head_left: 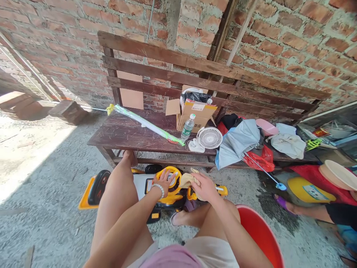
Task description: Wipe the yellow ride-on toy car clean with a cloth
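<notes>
Yellow, white and black plastic ride-on toy [167,201]: standing on grey concrete floor [52,223] beyond the legs [118,193]; probably feeling light, stiff and slick, likely rolling when pushed. Spreading left hand [163,184] across its round yellow steering wheel [175,190], judging that a sound hold. Bunching soft cream cloth [187,180] in right hand [205,187]. Minding dark-brown wooden bench [111,136] edge ahead, round red plastic tub [256,225] rightward; having more room leftward.

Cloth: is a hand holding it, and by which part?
Yes: the right hand holds the cloth by its bunched right part; the left hand rests on the wheel.
</notes>
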